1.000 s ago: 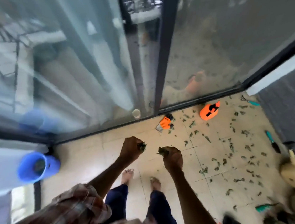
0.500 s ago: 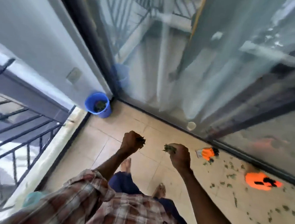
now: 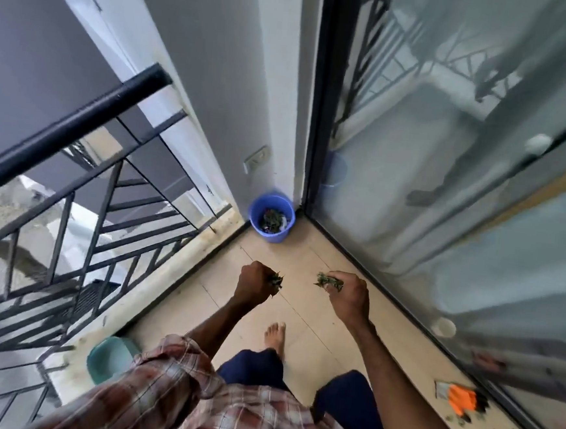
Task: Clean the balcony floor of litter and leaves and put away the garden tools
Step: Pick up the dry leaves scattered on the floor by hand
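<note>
Head view, two fists, left hand (image 3: 251,283) and right hand (image 3: 349,295) each clenching leaves (image 3: 329,281), one blue bucket (image 3: 271,217) ahead.

The view swings left across the balcony within a second: the blue bucket (image 3: 271,218), earlier at the far left edge, now stands straight ahead in the corner, nearer, its load of leaves visible inside. The black railing (image 3: 68,126) comes into sight on the left. The orange glove (image 3: 461,399) slips from mid-frame to the lower right, and the orange sprayer and scattered tools drop out of view. One bare foot (image 3: 275,337) shows where two stood.
</note>
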